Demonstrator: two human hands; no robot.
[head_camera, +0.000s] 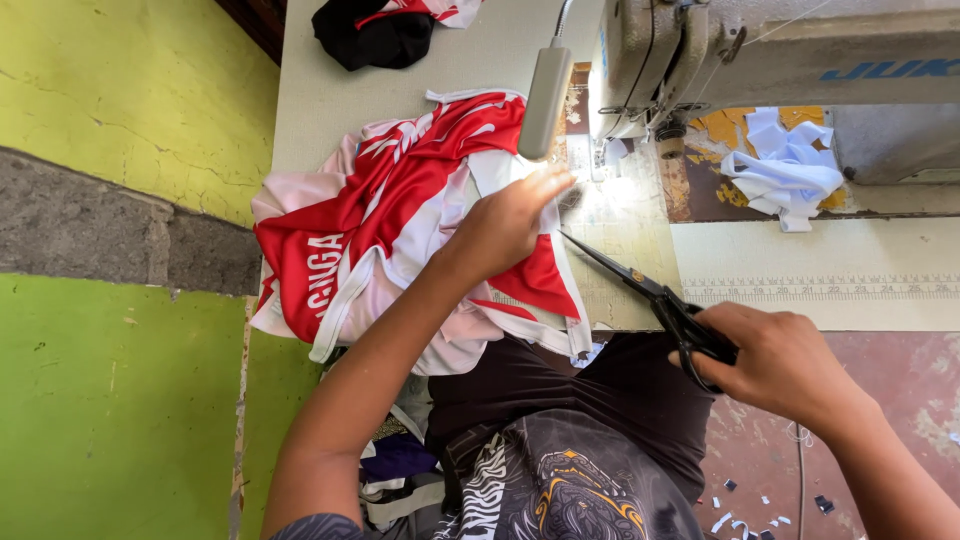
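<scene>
A red and white garment (390, 215) lies bunched on the sewing table (330, 90), hanging over its near edge. My left hand (508, 222) presses flat on the garment's right side, fingers pointing toward the needle area of the sewing machine (760, 60). My right hand (785, 362) grips the handles of black scissors (645, 290). Their blades are nearly together and point up-left toward the cloth under my left hand.
A grey lamp head (546, 100) hangs over the garment. White fabric scraps (790, 170) lie under the machine arm. A dark garment with red trim (385, 30) sits at the table's far end. A green and yellow wall (120, 300) stands left. Scraps litter the floor (760, 500).
</scene>
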